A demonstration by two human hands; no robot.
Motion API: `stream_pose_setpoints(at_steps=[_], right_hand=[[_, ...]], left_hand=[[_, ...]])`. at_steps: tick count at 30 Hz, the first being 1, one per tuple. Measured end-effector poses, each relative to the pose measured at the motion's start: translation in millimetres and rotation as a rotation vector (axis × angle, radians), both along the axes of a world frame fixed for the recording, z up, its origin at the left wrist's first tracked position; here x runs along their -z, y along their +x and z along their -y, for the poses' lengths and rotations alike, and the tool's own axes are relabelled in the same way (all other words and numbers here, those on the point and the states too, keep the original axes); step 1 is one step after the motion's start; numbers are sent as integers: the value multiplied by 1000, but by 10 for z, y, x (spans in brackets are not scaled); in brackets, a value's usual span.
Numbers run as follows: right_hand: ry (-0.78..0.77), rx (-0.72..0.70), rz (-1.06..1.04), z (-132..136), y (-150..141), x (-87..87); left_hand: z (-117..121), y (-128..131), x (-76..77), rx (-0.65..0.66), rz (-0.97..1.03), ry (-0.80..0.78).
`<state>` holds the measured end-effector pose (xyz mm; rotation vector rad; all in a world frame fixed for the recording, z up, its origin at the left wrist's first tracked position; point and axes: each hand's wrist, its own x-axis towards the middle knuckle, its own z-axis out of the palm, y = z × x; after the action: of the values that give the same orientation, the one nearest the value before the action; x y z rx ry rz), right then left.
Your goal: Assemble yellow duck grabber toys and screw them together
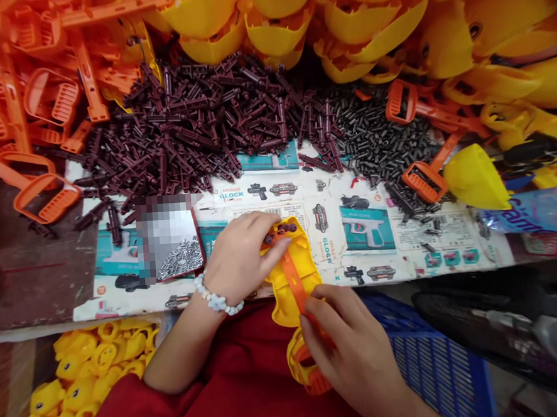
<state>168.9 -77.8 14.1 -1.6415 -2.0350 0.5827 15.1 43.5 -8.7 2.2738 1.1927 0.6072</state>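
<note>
A yellow plastic shell half is held between my two hands at the table's front edge, its hollow side up. Along its inside lies an orange plastic strip, and a dark maroon part sits across the far end. My left hand, with a beaded bracelet at the wrist, grips the shell's far end, thumb on the inside by the maroon part. My right hand has its fingers closed on the near end of the orange strip, hiding some of it. Below, a yellow and orange loop shows.
Maroon parts are heaped behind, beside small black pins. A box of silver screws stands left. Orange handles pile far left; yellow shells stack at the back. A blue crate is below right, duck heads below left.
</note>
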Motion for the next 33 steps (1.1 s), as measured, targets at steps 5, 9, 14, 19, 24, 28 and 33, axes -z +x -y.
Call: stream_pose_setpoints(at_steps=[5, 9, 14, 19, 24, 28, 33], right_hand=[[23, -130, 79, -80, 107, -50], [-84, -373, 154, -109, 163, -64], [-21, -492, 264, -19, 142, -3], [-4, -460, 307, 41, 100, 17], [117, -272, 77, -450, 457, -32], [238, 191, 290, -1190, 917, 169], [124, 160, 428, -1734, 1181, 421]], left_hand=[[22, 44, -17, -49, 17, -67], [62, 44, -62, 48, 48, -114], [174, 19, -94, 175, 20, -93], [207, 18, -62, 170, -11, -19], [156, -5, 2, 135, -39, -80], [141, -32, 10, 123, -36, -18], [111, -93, -29, 36, -55, 27]])
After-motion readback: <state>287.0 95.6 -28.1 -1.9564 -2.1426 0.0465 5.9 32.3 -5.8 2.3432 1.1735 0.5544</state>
